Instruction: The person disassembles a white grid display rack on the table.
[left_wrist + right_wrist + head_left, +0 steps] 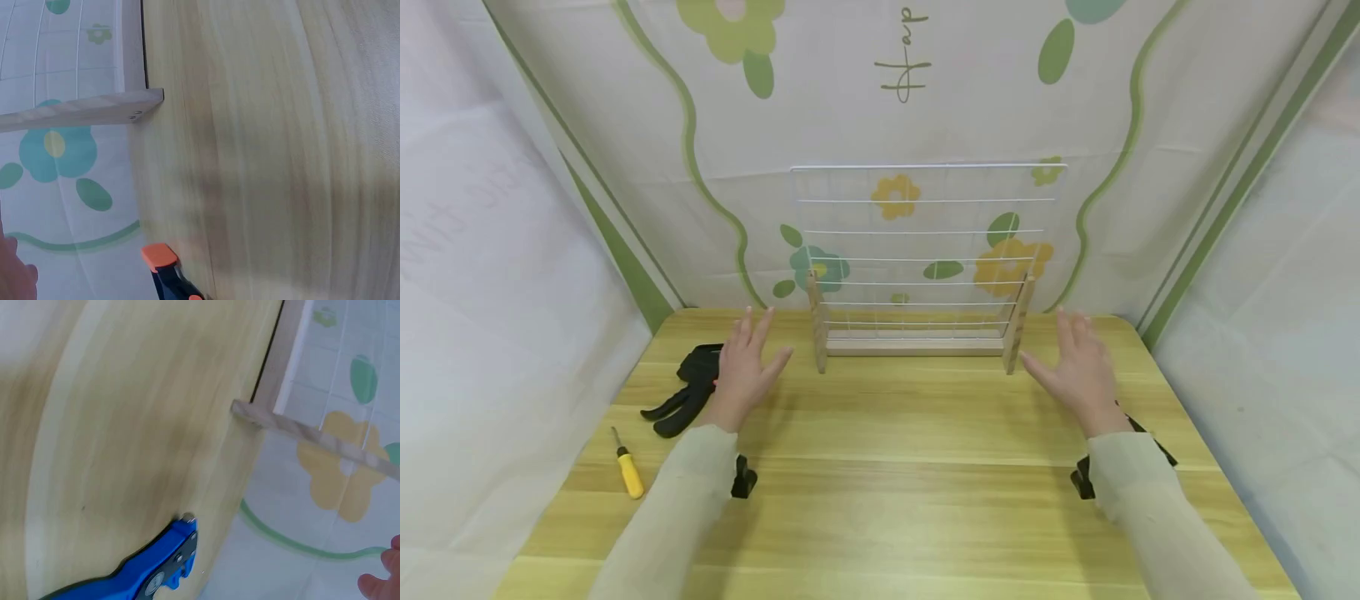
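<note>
A white wire grid (928, 259) stands upright in a wooden base with two side posts (817, 325), at the far side of the table. My left hand (747, 367) hovers left of the stand, fingers spread and holding nothing. Beside and partly behind it lies a black clamp (688, 400), whose orange pad (160, 255) shows in the left wrist view. Right of the stand, my right hand (1078, 371) is raised with its fingers extended and thumb apart. Below that hand lies a blue and black plier-like tool (153, 565), mostly hidden by the forearm in the head view.
A yellow-handled screwdriver (628, 473) lies near the left edge of the wooden table (895, 500). Flower-printed cloth (925, 108) hangs directly behind the grid, and pale cloth walls close in both sides.
</note>
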The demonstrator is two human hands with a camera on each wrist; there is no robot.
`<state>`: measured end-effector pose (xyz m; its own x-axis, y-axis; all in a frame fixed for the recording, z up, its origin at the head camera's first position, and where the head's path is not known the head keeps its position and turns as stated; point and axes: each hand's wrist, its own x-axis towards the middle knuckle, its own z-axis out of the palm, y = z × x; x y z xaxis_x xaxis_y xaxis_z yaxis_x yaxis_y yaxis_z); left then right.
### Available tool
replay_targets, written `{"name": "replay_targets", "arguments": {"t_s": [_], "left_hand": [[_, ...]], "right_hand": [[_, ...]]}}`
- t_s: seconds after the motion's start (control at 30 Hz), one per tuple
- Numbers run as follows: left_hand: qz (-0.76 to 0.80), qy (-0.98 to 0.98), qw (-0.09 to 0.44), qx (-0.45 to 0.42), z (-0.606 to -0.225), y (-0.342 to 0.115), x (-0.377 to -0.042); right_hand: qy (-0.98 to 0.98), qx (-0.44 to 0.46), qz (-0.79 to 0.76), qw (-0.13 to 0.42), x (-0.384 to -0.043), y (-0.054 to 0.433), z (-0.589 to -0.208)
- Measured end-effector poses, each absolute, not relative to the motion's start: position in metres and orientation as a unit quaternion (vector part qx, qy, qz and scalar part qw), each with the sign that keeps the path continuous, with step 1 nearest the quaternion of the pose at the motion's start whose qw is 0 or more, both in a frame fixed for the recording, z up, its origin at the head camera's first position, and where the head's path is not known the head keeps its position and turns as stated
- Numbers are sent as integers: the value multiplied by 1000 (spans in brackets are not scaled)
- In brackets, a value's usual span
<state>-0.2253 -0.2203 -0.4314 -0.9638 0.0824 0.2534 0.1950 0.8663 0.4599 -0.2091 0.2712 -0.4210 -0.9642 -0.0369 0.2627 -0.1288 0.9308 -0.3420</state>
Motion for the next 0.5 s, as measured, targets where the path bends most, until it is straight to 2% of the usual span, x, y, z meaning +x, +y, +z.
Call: {"name": "replay_targets", "arguments": {"t_s": [0.3,0.5], "left_hand": [[-355,-928,80,-75,-421,-211,-228],[-431,-895,98,-56,-416,-201,-232]], "right_hand": [[-955,42,255,146,-215,242,-415],[-939,31,306,156,-221,220,-408]]}}
